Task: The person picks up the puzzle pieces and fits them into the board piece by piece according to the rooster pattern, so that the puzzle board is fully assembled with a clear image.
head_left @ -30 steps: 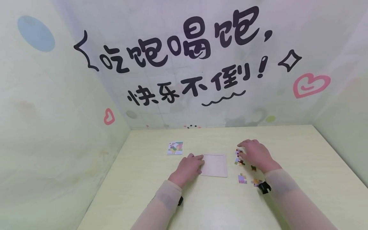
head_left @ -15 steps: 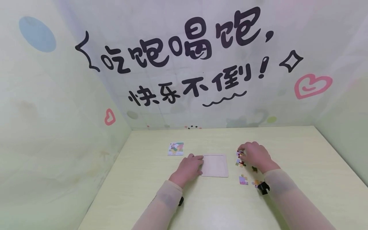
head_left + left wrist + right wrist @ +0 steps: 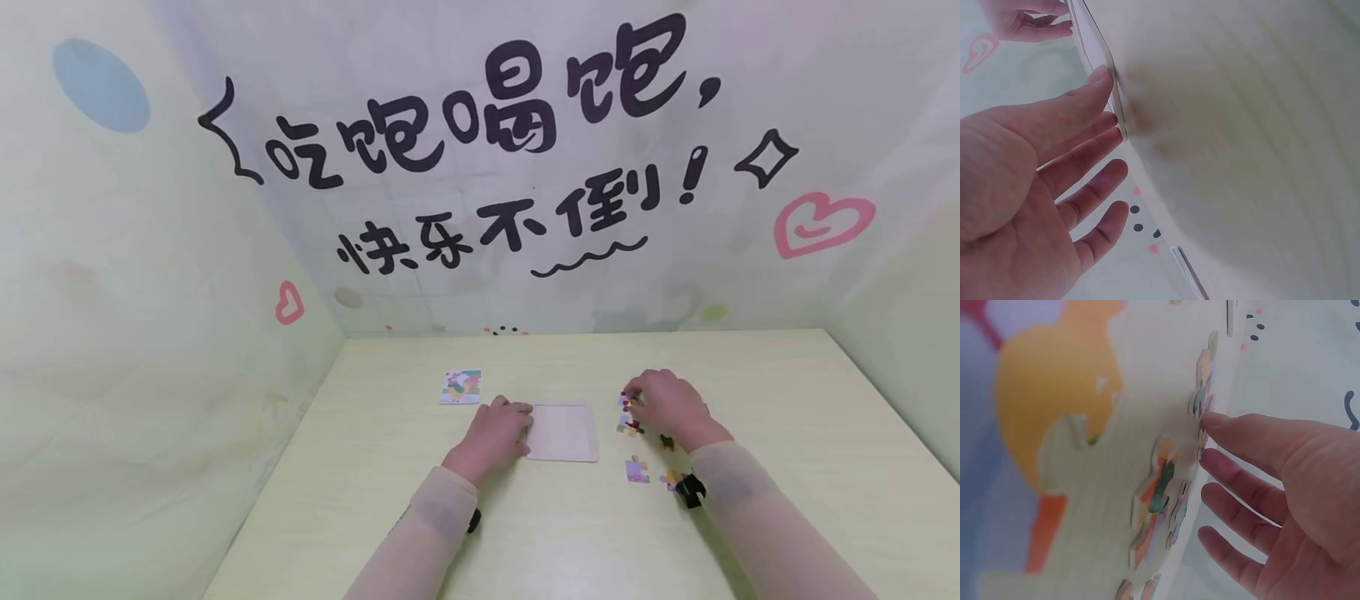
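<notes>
Writing point(image 3: 515, 233) "吃饱喝饱,快乐不倒!" faces left hand point(image 3: 491, 433) gripping tray point(image 3: 562, 433), right hand point(image 3: 671, 408) pinching puzzle piece point(image 3: 1202, 439).

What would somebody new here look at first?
Probably the big black writing on the back wall, with a pink smiling heart to its lower right. Next, maybe the pale board on the table, with the left hand at its left edge and the right hand at colourful puzzle pieces on the other side.

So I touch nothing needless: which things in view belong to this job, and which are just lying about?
In the job:
puzzle pieces, at the right hand
tray, touched by the left hand
picture card, probably the reference

Just surroundings:
lettered wall, background
table, work surface only
</notes>
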